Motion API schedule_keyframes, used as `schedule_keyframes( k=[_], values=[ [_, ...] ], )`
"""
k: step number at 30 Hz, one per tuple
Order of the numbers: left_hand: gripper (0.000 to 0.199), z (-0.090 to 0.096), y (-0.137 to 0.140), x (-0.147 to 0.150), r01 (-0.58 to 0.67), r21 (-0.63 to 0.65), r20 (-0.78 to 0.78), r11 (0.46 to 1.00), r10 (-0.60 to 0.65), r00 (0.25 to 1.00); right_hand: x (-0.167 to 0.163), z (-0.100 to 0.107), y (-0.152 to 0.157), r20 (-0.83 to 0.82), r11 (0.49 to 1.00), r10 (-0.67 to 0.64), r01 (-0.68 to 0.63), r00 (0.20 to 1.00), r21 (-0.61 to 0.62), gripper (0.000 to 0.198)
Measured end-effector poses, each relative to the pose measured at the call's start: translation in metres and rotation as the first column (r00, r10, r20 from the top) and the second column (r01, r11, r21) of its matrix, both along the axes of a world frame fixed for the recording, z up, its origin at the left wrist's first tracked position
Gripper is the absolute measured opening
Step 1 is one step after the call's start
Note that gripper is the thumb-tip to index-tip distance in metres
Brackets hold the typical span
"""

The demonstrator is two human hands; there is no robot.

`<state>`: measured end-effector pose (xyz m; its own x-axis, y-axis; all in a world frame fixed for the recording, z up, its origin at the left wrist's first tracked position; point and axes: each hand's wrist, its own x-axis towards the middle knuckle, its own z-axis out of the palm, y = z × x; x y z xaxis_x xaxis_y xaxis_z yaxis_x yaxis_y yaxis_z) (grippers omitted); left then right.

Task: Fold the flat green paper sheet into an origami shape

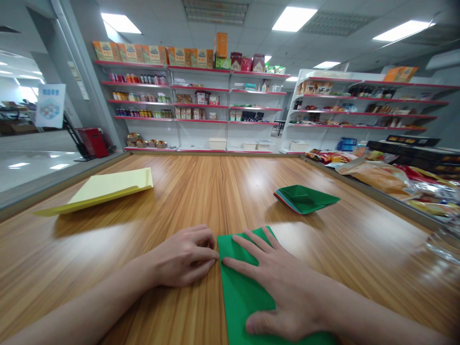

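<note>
A green sheet of paper [239, 292] lies on the wooden table directly in front of me. My right hand [273, 278] presses flat on it with the fingers spread, hiding much of its right side. At the paper's left edge rests my left hand [185, 256], its fingers curled in and the tips of thumb and forefinger close together. Those tips touch or nearly touch the edge; no thing shows between them. Beyond my right hand sits a small stack of folded coloured paper [305, 199], green on top with red and blue layers below.
The wooden table [187, 191] carries a bent pale yellow paper pad [111, 187] at the left. A clear object [445, 242] stands at the right edge. Packaged snacks [388, 179] lie past the table's right side. Stocked shelves [201, 120] line the back.
</note>
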<state>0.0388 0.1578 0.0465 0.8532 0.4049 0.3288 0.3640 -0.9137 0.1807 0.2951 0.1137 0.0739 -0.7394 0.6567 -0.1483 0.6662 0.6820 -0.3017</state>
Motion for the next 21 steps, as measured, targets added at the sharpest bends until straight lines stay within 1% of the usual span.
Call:
schedule_keyframes(
  k=[6,21],
  values=[
    [0.021,0.0007,-0.0009,-0.001,0.005,0.012,-0.02,1.0,-0.005,1.0,-0.0009,-0.001,0.0001,0.012,1.0,0.002,-0.002,1.0,0.01,0.09],
    [0.021,0.0018,-0.0002,-0.0006,0.014,0.004,-0.009,1.0,-0.014,1.0,0.0001,-0.0019,-0.0004,-0.002,1.0,-0.001,0.001,1.0,0.009,0.091]
  ],
)
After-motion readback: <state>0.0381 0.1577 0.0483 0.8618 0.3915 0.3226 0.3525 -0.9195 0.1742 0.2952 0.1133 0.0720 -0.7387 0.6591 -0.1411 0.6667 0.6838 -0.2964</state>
